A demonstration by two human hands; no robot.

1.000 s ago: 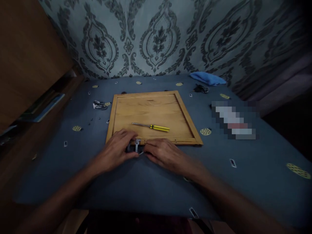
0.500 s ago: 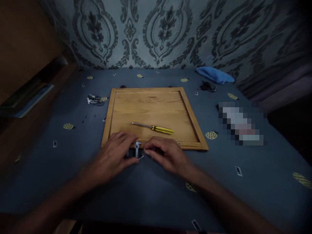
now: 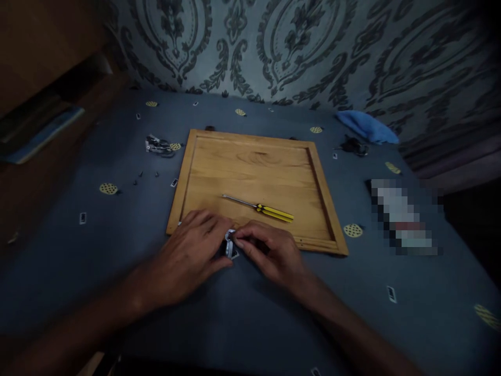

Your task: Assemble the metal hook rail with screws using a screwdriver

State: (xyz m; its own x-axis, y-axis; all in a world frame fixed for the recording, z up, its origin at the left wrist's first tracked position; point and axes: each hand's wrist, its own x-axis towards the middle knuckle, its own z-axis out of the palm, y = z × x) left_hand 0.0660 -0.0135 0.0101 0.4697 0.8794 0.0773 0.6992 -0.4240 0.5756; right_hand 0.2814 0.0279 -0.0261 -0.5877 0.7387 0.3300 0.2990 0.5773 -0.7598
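Observation:
A wooden panel with a raised frame (image 3: 250,138) lies flat on the cloth-covered table. At its near edge sits a metal cabinet hinge (image 3: 229,248), partly hidden between my hands. My left hand (image 3: 191,240) rests over the panel's edge, thumb and fingers closed around the hinge from the left. My right hand (image 3: 270,250) pinches a small dark piece, which looks like a screw, against the upper part of the hinge; the fingertips mostly cover it. A screwdriver (image 3: 274,212) with a yellow and black handle lies on the panel just beyond my hands.
Left of the panel lie another metal hinge (image 3: 158,146) and several small screws (image 3: 135,183). At the back right are a dark object (image 3: 354,146) and a blue cloth (image 3: 368,126). A blurred-out item (image 3: 401,216) lies to the right. A patterned wall (image 3: 242,47) stands behind.
The view has shifted and turned slightly. My right fingertips have moved left onto the upper part of the hinge, where there was a small gap before. My left hand keeps its hold.

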